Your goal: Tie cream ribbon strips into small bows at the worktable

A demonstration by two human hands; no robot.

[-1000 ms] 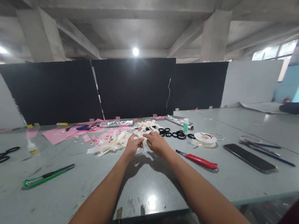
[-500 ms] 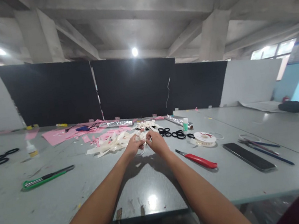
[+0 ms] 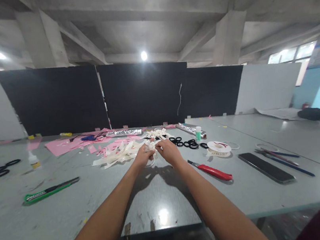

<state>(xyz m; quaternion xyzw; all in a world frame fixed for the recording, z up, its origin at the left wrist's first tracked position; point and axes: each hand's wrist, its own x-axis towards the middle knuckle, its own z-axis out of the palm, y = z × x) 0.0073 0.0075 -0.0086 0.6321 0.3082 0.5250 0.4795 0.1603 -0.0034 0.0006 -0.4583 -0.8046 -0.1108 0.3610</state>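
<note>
Close together over the middle of the table, both hands work at a cream ribbon [image 3: 151, 147] wound on a pale ring [image 3: 151, 163], whose lower edge shows beneath the fingers. My left hand [image 3: 143, 156] is closed in a pinch on the ribbon. The fingertips of my right hand [image 3: 168, 151] are pinched together at its right side; the exact grip is too small to make out. Loose cream ribbon strips [image 3: 120, 154] lie in a heap left of the hands, and a further bunch of ribbon [image 3: 157, 133] lies behind them.
Right of the hands are black rings [image 3: 193, 144], a glue stick [image 3: 198, 133], a ribbon spool [image 3: 219, 146], a red-handled knife [image 3: 214, 172], a phone [image 3: 265, 167] and scissors [image 3: 282, 157]. At left lie a green cutter [image 3: 51, 190], a glue bottle [image 3: 33, 159] and pink paper [image 3: 58, 146].
My right hand has shifted very slightly, its fingertips turning a little at the ribbon. My left hand stays in place, and the things on the table have not moved.
</note>
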